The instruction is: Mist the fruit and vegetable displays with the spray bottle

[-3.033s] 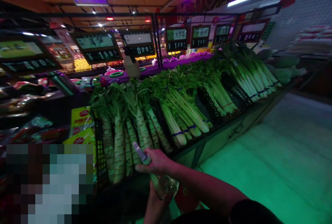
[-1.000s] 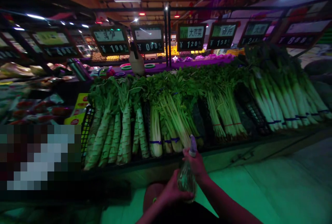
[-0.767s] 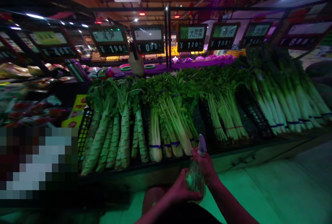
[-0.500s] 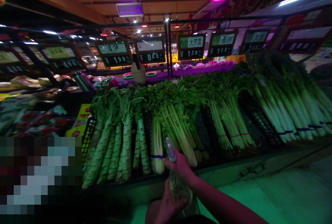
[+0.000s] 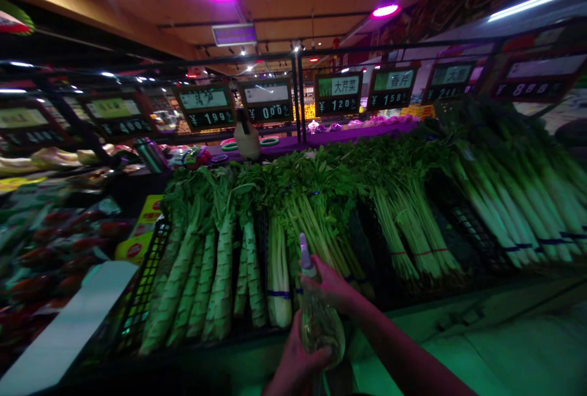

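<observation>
I hold a clear spray bottle (image 5: 318,329) upright in front of a slanted vegetable display. My right hand (image 5: 332,289) is wrapped round its neck just under the pale nozzle (image 5: 305,255), which points at the greens. My left hand (image 5: 298,365) cups the bottle's body from below, fingers closed on it. Straight ahead lie thick celtuce stalks (image 5: 215,274) and banded celery bunches (image 5: 316,231).
Thin celery bundles (image 5: 403,225) and leeks (image 5: 518,200) fill black crates (image 5: 147,274) to the right. Price boards (image 5: 338,93) hang on a black rail above. Packaged goods (image 5: 55,243) sit at the left beside a white shelf edge (image 5: 64,329). Green-lit floor (image 5: 513,353) lies at the right.
The view has swung from the display's left end to face it squarely, then tilted up. Both hands have kept hold of the bottle, which drifted left from the thin celery toward the banded celery.
</observation>
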The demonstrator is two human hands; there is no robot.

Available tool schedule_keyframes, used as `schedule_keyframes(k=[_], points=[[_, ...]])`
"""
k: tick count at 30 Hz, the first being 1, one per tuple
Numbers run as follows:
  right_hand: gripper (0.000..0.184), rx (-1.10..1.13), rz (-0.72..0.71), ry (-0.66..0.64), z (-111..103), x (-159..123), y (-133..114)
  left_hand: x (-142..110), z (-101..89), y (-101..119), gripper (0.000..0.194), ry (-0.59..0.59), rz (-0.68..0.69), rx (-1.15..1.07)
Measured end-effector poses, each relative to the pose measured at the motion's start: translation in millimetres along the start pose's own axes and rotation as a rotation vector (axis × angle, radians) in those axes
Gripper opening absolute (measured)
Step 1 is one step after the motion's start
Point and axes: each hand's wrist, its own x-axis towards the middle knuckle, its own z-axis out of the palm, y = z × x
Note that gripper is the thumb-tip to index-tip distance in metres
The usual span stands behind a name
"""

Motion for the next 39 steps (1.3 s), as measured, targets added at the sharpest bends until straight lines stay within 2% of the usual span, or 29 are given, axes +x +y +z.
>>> schedule_keyframes(k=[3,5,8,10,13,17,20,22,24,26,28,30,33,36,39], points=[[0.069,0.126,-0.051,0.168,-30.4,-11.5,16.4,18.5,21.1,6.4,0.104,-0.181,-0.023,0.014],[0.073,0.172,-0.023,0.315,-40.9,-17.0,23.7,28.5,33.3,9.9,0.102,-0.250,-0.055,0.009],[0.072,0.217,0.045,0.473,-41.5,-17.8,26.3,37.3,40.9,13.8,0.100,-0.267,-0.099,0.011],[0.071,0.236,0.062,0.481,-33.9,-11.7,23.0,39.2,36.4,14.8,0.101,-0.251,-0.091,0.043],[0.070,0.253,0.046,0.370,-14.0,6.4,13.6,37.6,18.6,14.1,0.106,-0.126,-0.029,0.108],[0.069,0.264,-0.014,0.158,21.9,37.0,-0.8,28.4,-10.1,14.9,0.109,0.193,0.035,0.181],[0.072,0.227,-0.051,0.025,47.0,56.2,-10.6,20.3,-26.4,21.4,0.104,0.353,0.063,0.183],[0.073,0.209,-0.057,-0.020,57.5,64.9,-16.4,17.3,-33.5,27.8,0.103,0.422,0.071,0.166],[0.074,0.229,-0.055,-0.003,60.5,69.8,-20.5,18.3,-37.0,33.6,0.106,0.481,0.075,0.172],[0.074,0.272,-0.052,0.079,55.3,71.0,-21.7,24.1,-36.2,37.5,0.108,0.517,0.083,0.196],[0.076,0.323,-0.040,0.213,42.2,69.0,-20.0,34.2,-30.0,39.6,0.107,0.505,0.076,0.235],[0.076,0.358,-0.020,0.356,22.7,64.7,-16.8,47.5,-18.1,40.8,0.103,0.433,0.063,0.283],[0.072,0.359,0.012,0.509,-12.5,57.1,-14.1,68.8,7.3,43.7,0.100,0.246,0.051,0.288],[0.068,0.349,0.015,0.591,-43.4,54.7,-17.7,85.7,30.4,49.5,0.103,0.078,0.016,0.212],[0.065,0.344,-0.018,0.565,-57.0,63.3,-26.0,94.6,38.6,55.3,0.102,0.028,0.023,0.186]])
